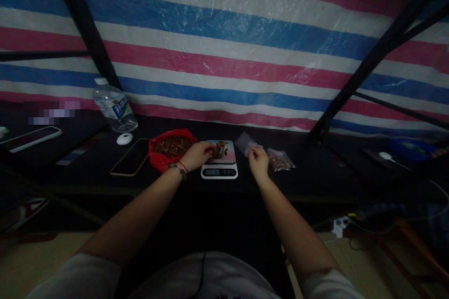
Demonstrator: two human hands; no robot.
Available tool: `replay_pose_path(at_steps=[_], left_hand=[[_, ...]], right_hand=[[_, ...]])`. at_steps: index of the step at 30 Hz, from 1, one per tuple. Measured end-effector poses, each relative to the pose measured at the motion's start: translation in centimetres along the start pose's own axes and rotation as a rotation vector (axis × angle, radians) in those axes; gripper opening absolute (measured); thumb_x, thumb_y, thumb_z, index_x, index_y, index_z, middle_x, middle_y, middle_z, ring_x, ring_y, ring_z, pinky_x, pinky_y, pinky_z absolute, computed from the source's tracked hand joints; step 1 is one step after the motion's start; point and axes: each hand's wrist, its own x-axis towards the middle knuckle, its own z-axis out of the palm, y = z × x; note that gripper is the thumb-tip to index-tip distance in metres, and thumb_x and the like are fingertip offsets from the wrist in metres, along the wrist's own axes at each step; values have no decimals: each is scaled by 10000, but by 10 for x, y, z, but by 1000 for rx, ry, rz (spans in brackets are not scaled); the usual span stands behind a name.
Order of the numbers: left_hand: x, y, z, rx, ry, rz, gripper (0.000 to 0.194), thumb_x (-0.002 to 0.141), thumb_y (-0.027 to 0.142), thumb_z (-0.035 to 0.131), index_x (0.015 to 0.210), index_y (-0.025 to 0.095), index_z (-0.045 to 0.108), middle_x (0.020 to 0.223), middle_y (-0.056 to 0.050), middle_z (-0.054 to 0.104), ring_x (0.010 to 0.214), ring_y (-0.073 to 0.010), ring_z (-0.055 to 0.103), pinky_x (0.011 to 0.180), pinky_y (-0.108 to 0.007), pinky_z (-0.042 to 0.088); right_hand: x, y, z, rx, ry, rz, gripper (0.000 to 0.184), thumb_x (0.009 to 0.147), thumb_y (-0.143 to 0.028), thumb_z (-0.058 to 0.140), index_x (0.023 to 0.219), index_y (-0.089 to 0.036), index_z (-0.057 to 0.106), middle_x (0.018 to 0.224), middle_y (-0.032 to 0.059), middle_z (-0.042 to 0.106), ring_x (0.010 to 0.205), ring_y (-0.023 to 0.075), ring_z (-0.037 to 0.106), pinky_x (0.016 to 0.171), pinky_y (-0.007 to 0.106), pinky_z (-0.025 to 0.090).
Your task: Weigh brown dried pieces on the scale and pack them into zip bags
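My left hand [199,155] reaches over a white digital scale [219,171], its fingers pinched together beside a small heap of brown dried pieces [220,148]. What sits between those fingertips is too dark to make out. A few loose pieces lie on the scale's plate to the right of the heap. My right hand [258,162] pinches a clear plastic bag [244,142] that looks flat, just right of the scale. Beyond that hand lies a filled clear bag [281,160] of brown pieces. An open red plastic bag [158,162] full of similar pieces stands left of the scale, by my left wrist.
On the black table's left lie a phone [130,157], a white oval case [125,138] and a large clear bottle [117,107]. Another phone [33,139] is farther left. Dark metal posts [91,42] rise before a striped plastic sheet [224,46].
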Motion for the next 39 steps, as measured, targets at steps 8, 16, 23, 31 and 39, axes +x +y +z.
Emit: replay_pose_path(at_steps=[8,16,23,31,39], left_hand=[[5,-8,2,98,6,89,302,795,407,563,963,193,696,948,-63,678,910,-200,605,837,-299,460],[9,-1,8,80,57,33,234,797,353,567,890,182,697,920,-57,676,896,-193,600,825,-300,467],[4,-3,-3,87,147,-79,262,811,239,499,978,150,680,982,-89,675,895,-198,618,838,-296,477],[-2,10,-1,172,57,-10,227,809,240,500,883,197,710,863,-67,684,819,-200,621,777,-297,482],[-41,25,1,282,36,123,273,869,266,438,863,169,694,873,-85,685,839,-206,606,823,-337,457]], right_hand=[[1,-3,-1,-1,-26,3,268,801,-168,466,921,-172,706,864,88,679,831,197,608,781,335,486],[0,-1,0,-6,-18,4,259,796,-172,475,907,-157,708,864,95,679,816,196,609,770,326,487],[0,0,1,8,-5,-8,267,811,-198,470,921,-152,709,840,93,669,789,196,606,750,327,488],[0,2,0,18,-21,14,273,808,-198,463,923,-159,707,856,99,674,802,207,608,753,344,496],[0,-2,0,15,-12,2,261,807,-185,469,914,-154,705,864,96,677,798,195,609,748,326,496]])
